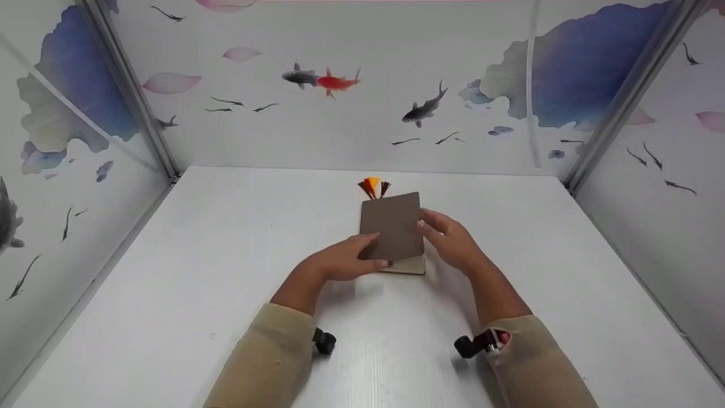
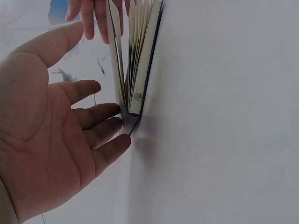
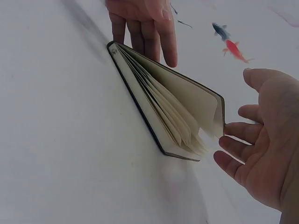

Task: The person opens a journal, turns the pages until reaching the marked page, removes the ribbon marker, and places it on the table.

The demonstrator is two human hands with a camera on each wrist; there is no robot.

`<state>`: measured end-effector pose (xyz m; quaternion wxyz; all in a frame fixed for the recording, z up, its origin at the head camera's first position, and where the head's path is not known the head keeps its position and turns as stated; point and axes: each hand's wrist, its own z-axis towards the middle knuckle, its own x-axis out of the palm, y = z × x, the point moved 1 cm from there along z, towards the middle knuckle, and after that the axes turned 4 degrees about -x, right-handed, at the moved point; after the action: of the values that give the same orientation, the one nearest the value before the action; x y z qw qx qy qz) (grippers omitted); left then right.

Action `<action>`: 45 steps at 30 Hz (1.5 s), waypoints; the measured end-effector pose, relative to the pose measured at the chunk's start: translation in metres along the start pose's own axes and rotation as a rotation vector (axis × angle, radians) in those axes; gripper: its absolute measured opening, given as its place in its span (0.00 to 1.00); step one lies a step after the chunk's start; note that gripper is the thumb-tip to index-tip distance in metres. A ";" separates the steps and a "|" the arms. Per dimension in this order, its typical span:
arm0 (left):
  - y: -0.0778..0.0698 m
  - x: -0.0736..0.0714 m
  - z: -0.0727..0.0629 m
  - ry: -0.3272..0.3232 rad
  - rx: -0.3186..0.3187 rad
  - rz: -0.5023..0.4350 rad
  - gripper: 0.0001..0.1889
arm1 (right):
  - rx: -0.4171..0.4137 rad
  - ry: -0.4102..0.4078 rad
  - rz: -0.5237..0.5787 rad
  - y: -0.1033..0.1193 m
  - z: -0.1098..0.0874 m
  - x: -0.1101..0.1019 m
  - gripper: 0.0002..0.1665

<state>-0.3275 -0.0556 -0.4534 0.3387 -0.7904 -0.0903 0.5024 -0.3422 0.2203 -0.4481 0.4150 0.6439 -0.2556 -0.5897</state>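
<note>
A notebook with a plain grey-brown cover stands partly open on the white table, its cover lifted at an angle over cream pages. Orange, yellow and dark tassels stick out beyond its far edge. My left hand is at the spine side, fingers extended and fingertips against the cover near the spine, thumb apart. On the opposite side, my right hand has its fingers loosely bent, one fingertip at the raised cover's corner and the thumb away from it. What the tassels are attached to is hidden.
White panels printed with fish, petals and blue leaves enclose the white table at the back and sides. Metal posts stand at the rear corners. Small black devices sit at both sleeve cuffs.
</note>
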 end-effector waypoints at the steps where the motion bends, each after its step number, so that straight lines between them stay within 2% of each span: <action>1: -0.001 0.000 0.000 -0.004 0.000 0.002 0.49 | -0.010 -0.001 0.018 0.001 0.000 0.000 0.43; 7: -0.004 -0.003 -0.002 -0.025 0.029 -0.009 0.49 | -0.038 -0.008 0.111 0.008 -0.002 -0.001 0.41; 13: -0.006 -0.006 -0.001 -0.094 0.061 -0.050 0.49 | -0.116 0.000 0.221 0.019 -0.005 0.001 0.41; 21: -0.015 -0.008 -0.002 -0.207 0.021 -0.098 0.51 | -0.179 0.009 0.196 0.035 -0.010 0.008 0.41; 27: -0.018 -0.010 -0.003 -0.329 0.066 -0.053 0.55 | -0.253 0.050 0.155 0.045 -0.015 0.020 0.37; 34: -0.021 -0.013 -0.003 -0.546 0.158 0.095 0.56 | -0.297 0.101 0.124 0.050 -0.018 0.030 0.34; 37: -0.021 -0.015 -0.003 -0.618 0.184 0.143 0.56 | -0.308 0.101 0.124 0.049 -0.017 0.030 0.35; 41: -0.023 -0.018 -0.005 -0.664 0.210 0.177 0.54 | -0.268 0.046 0.070 0.042 -0.014 0.027 0.38; 45: -0.024 -0.020 -0.008 -0.694 0.200 0.221 0.53 | -0.142 -0.016 -0.121 0.031 -0.010 0.026 0.40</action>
<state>-0.3253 -0.0504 -0.4215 0.3072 -0.5411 -0.0643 0.7802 -0.3229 0.1853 -0.4371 0.4213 0.6225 -0.1771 -0.6353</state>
